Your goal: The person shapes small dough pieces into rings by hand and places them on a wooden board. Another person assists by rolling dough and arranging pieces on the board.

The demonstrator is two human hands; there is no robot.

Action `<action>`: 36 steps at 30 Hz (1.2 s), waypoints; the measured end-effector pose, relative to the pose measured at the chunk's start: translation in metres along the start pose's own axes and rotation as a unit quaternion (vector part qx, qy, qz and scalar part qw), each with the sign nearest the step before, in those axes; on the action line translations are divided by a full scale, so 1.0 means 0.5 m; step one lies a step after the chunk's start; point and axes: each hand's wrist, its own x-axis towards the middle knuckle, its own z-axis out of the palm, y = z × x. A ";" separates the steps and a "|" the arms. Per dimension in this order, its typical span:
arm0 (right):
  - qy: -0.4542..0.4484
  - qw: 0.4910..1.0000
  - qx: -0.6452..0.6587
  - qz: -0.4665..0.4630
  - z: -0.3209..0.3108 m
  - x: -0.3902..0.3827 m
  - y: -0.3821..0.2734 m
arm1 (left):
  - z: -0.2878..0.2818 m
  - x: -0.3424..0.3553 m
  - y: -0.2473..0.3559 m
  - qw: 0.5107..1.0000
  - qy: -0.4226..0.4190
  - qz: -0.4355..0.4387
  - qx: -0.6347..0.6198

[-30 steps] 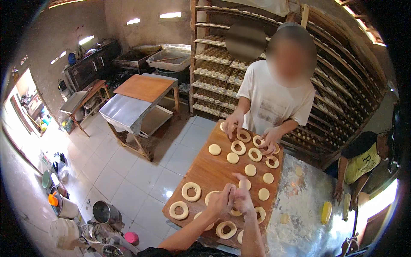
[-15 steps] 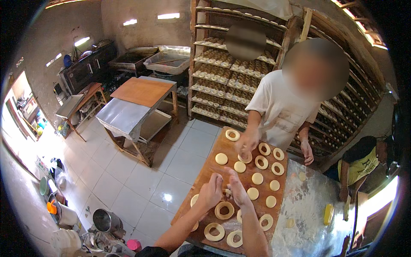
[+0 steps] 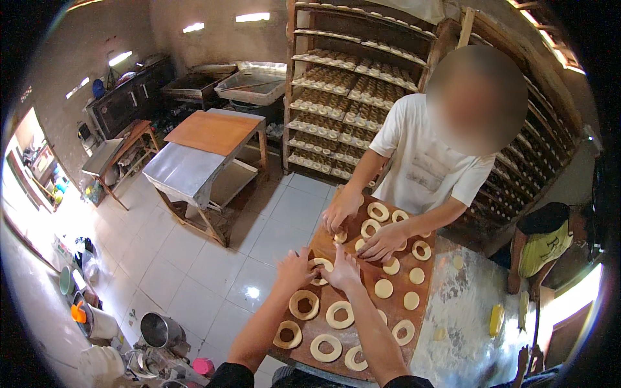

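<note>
A pale dough ring (image 3: 321, 263) lies between my hands at the left edge of the wooden board (image 3: 362, 310). My left hand (image 3: 295, 270) grips its left side, fingers curled and thumb on the ring. On its right side, my right hand (image 3: 341, 271) has its fingers closed on the dough. Nearer to me lie more dough rings, among them one ring (image 3: 304, 304) below my left hand and another ring (image 3: 340, 315) beside my right forearm. Flat dough discs (image 3: 383, 288) sit to the right.
Across the board a co-worker in a white shirt (image 3: 414, 161) reaches in with both hands (image 3: 383, 242), touching dough pieces. A floured metal tabletop (image 3: 453, 310) adjoins the board. Racks (image 3: 317, 123) of dough rings stand behind; another table (image 3: 184, 169) is at the left.
My hands have moved apart and slightly left, onto a dough ring. More rings show at the near left. The co-worker has brought both hands onto the board's far part.
</note>
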 end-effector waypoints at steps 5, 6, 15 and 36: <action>0.069 0.993 0.098 -0.022 -0.006 -0.061 0.040 | 0.010 -0.014 0.026 0.990 0.120 0.012 -0.069; 0.134 0.985 0.102 -0.027 -0.013 -0.087 0.078 | 0.013 -0.021 0.038 0.987 0.147 0.015 -0.071; 0.281 0.947 -0.037 0.150 -0.036 -0.268 0.467 | 0.153 -0.079 0.303 0.970 0.122 0.210 -0.010; 0.307 0.923 0.029 0.229 -0.133 -0.544 1.103 | 0.449 -0.200 0.943 0.916 -0.158 0.345 -0.131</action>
